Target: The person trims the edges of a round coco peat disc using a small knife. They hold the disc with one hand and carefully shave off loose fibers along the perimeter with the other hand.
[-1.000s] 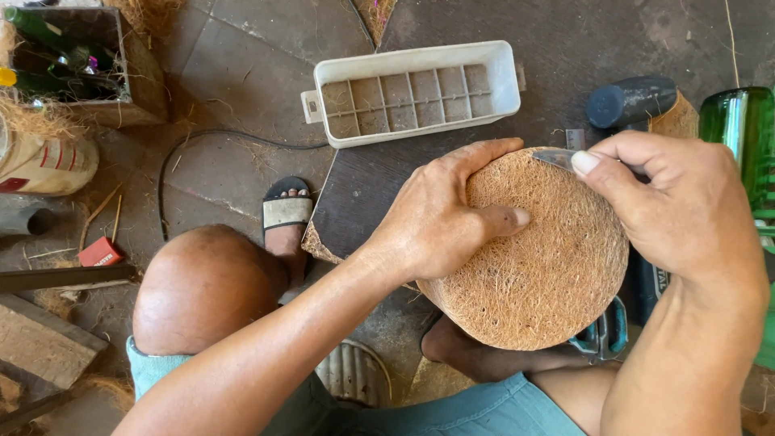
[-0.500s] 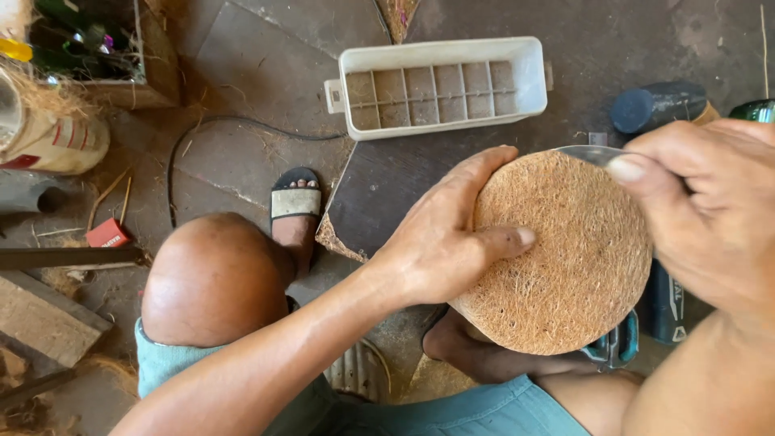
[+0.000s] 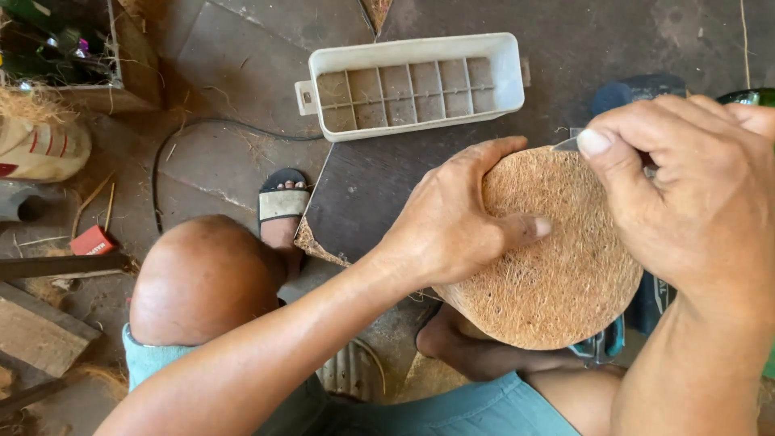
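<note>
Soft, even daylight fills the scene, bright enough to show fibre detail on the coir disc [image 3: 557,258] at centre right; shadows are faint and diffuse, no glare, the upper left corner sits dimmer, and focus stays sharp with slight wide-angle stretch at the edges

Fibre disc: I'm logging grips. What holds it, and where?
Left hand grips the fibre disc at its left edge, thumb on its face. Right hand pinches a small blade at the top rim.

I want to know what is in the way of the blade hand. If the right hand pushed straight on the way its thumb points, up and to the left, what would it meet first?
Probably the white compartmented tray: the right hand points up-left past the round fibre disc rim, though depth is unclear.
</note>
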